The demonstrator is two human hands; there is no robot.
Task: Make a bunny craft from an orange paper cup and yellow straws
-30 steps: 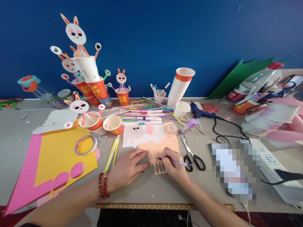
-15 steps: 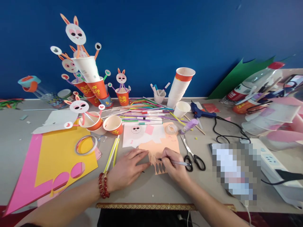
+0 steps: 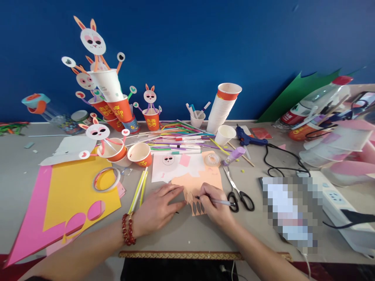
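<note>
A pen (image 3: pixel 219 201) is pinched in my right hand (image 3: pixel 216 203), its tip down at the peach paper (image 3: pixel 187 180). Pointed ovals are drawn along the lower part of that sheet, and leaf-shaped gaps show grey below them. Flat on the table, my left hand (image 3: pixel 159 208) has its fingers spread and fingertips at the paper's left edge. Black-handled scissors (image 3: pixel 238 191) lie just right of my right hand. Behind the peach sheet is white paper (image 3: pixel 159 168) bearing a drawn rabbit face. A tape roll (image 3: pixel 212 159) rests on the peach sheet.
Paper-cup rabbits (image 3: pixel 113 105) stand stacked at the left back. Markers and sticks (image 3: pixel 175 138) lie in a heap behind the papers. Yellow card (image 3: pixel 73 187) covers the left side. A glue gun (image 3: pixel 249 137), a phone (image 3: pixel 290 214) and a power strip (image 3: pixel 336 210) occupy the right.
Almost nothing differs. My right hand and the pen stay at nearly the same spot on the peach paper, and my left hand keeps its place.
</note>
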